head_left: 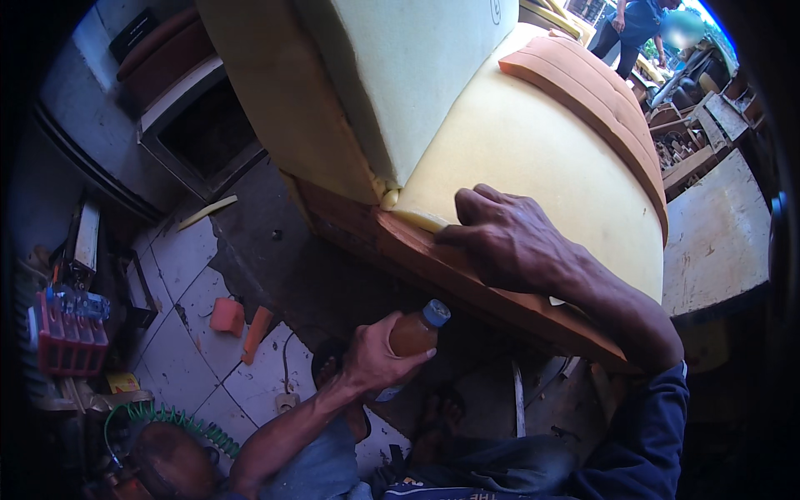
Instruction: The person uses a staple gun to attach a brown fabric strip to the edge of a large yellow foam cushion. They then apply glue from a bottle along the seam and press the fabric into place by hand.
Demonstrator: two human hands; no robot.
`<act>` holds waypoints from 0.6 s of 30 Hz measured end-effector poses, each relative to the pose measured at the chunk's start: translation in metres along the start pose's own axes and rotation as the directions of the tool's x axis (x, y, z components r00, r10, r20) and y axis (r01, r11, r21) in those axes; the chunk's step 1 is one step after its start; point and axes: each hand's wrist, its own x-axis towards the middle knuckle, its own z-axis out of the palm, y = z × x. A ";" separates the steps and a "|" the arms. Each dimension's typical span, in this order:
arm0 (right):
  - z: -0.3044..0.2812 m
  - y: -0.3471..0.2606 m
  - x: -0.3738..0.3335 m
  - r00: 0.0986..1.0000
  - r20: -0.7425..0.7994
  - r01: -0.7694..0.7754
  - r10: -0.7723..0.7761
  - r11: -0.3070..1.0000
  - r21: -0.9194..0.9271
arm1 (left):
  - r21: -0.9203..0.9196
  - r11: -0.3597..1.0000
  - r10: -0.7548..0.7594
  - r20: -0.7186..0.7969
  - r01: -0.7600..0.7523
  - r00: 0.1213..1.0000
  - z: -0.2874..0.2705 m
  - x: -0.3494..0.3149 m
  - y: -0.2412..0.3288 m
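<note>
My left hand [379,354] is wrapped round a bottle [414,332] with a blue cap and amber-brown contents, held tilted below the seat frame. My right hand [508,237] is closed at the front edge of a large pale yellow foam seat pad [542,154], its fingertips pinching a thin lip of the foam [423,219]. Part of that grip is hidden by the hand itself. Left of it, an upright foam block [417,75] meets the pad at a corner, where a small foam lump [389,198] bulges out. Under the pad runs a reddish-brown frame rail [433,250].
Orange foam [575,92] borders the pad's far edge. Orange offcuts [227,317] and a yellow strip [207,213] lie on the floor. A pink basket [73,337] and a green coiled hose [179,421] are at left. Another person [627,33] stands far right.
</note>
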 end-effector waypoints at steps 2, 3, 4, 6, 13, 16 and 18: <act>0.016 0.001 0.021 0.997 -0.075 0.000 0.000 1.000 0.003 | -0.004 1.000 0.012 0.035 -0.011 0.999 0.008 0.003 0.002; 0.022 0.003 0.031 0.992 -0.127 0.027 -0.025 1.000 0.011 | -0.004 1.000 0.017 0.061 -0.017 0.998 0.012 0.004 0.003; 0.028 0.002 0.041 0.993 -0.118 0.010 -0.010 1.000 0.001 | -0.003 1.000 0.024 0.085 -0.024 0.996 0.015 0.006 0.004; 0.035 0.001 0.056 0.986 -0.166 0.017 -0.017 1.000 -0.002 | -0.007 1.000 0.023 0.117 -0.022 0.993 0.022 0.009 0.006; 0.019 0.002 0.023 0.998 0.020 0.058 -0.057 0.998 -0.037 | -0.030 0.999 0.020 0.130 -0.016 0.991 0.027 0.012 0.008; 0.005 -0.004 -0.021 0.997 0.061 0.045 -0.042 0.998 -0.035 | 0.013 1.000 0.027 0.090 -0.029 0.996 0.023 0.012 0.009; -0.006 -0.009 -0.049 0.998 0.057 0.006 -0.004 0.999 -0.037 | 0.024 1.000 -0.010 0.094 0.008 0.995 0.019 0.011 0.010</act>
